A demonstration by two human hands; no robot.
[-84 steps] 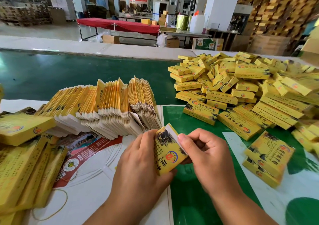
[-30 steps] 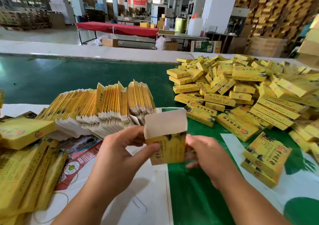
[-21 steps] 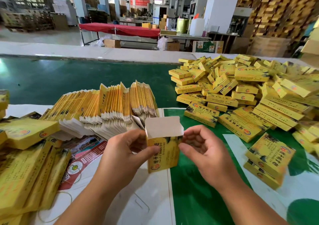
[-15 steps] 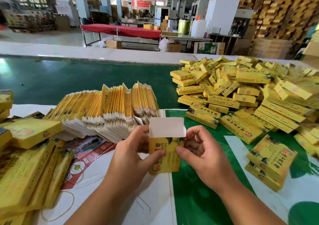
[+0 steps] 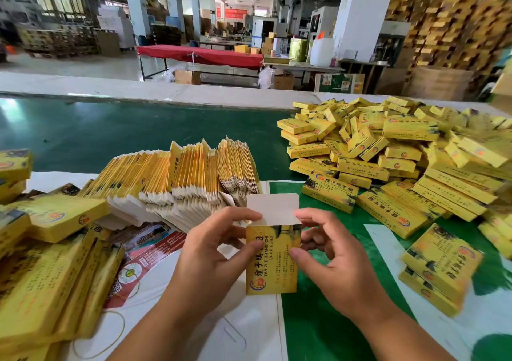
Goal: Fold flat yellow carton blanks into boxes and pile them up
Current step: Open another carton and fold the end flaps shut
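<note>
Several loose stacks of yellow cartons [image 5: 52,252] are seen at the far left, lying on a white sheet [image 5: 166,330] with printed paper beneath them. A rubber band [image 5: 99,335] is noted on the sheet near the bottom left. Just right of those stacks, a long fanned row of flat blanks [image 5: 177,172] is stood on edge, white flaps pointing toward the viewer, leaning against one another.

At centre, one half-formed carton [image 5: 271,261] is held upright above the sheet, between both hands. Its white top flap [image 5: 273,208] is raised and unfolded. The carton's left edge is pinched by the left hand [image 5: 213,252], thumb on the printed front, fingers curled behind near the flap. The right edge is gripped by the right hand [image 5: 332,255], thumb on the front face, index finger hooked at the flap's upper corner.

Right of the hands, green table surface [image 5: 318,327] is exposed. Further right, a large heap of folded boxes [image 5: 388,150] is spread loosely, with two more boxes [image 5: 437,269] stacked apart at the near right edge. Background workshop detail is blurred.
</note>
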